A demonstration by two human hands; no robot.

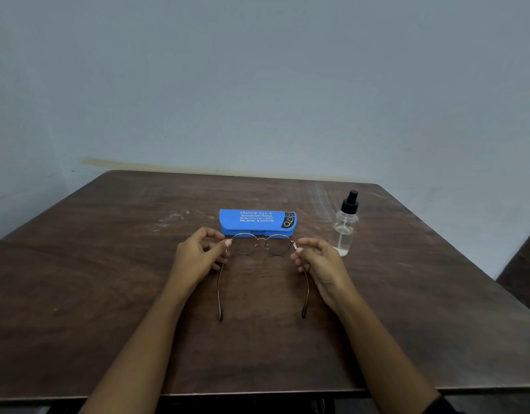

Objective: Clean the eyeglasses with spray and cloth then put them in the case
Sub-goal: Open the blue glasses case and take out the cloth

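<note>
Thin metal round-lens eyeglasses (261,245) are held over the middle of the table with both temples unfolded toward me. My left hand (199,254) pinches the left hinge corner. At the right hinge corner my right hand (319,261) does the same. Just behind the glasses lies a blue eyeglass case (257,221), lid closed, with white print on top. A clear spray bottle (346,227) with a black pump top stands upright to the right of the case, close to my right hand. No cloth is in view.
The dark wooden table (108,279) stands against a pale blue-grey wall (257,85). Its front edge runs near the bottom of the view. A dark object (523,273) shows past the table's right edge.
</note>
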